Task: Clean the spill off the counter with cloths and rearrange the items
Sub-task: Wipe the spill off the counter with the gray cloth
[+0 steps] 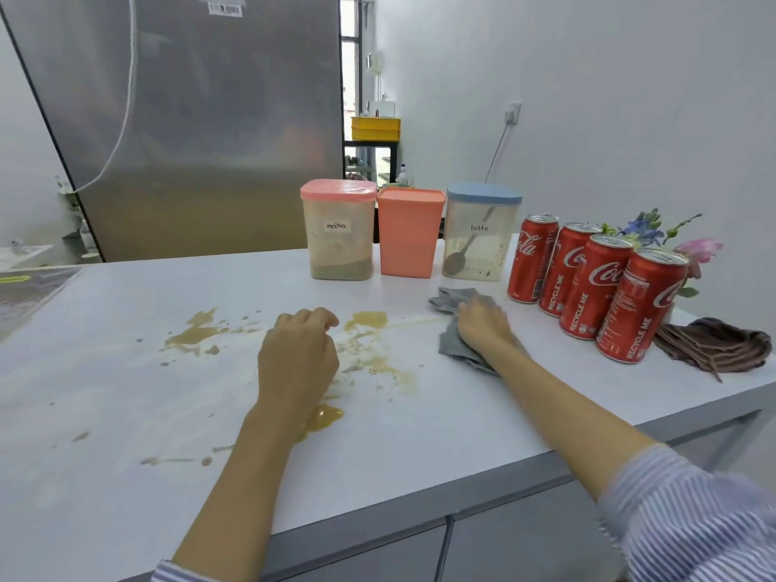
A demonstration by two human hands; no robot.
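Observation:
A brown spill (pixel 197 333) with powdery smears spreads over the middle of the white counter (pixel 105 413). My left hand (pixel 298 354) hovers over the spill, fingers loosely curled and holding nothing. To its right, my right hand (pixel 483 325) presses flat on a grey cloth (pixel 455 350) lying just right of the spill. A second, brown cloth (pixel 722 346) lies crumpled at the far right. Along the back stand a pink-lidded "mocha" container (pixel 340 233), an orange container (pixel 409 233) and a blue-lidded "latte" container (pixel 478 233) with a spoon inside.
Several red cola cans (pixel 596 283) stand in a diagonal row right of the containers, with flowers (pixel 672 237) behind them. A steel fridge (pixel 189 119) rises behind the counter at left. The counter's front edge runs diagonally at lower right.

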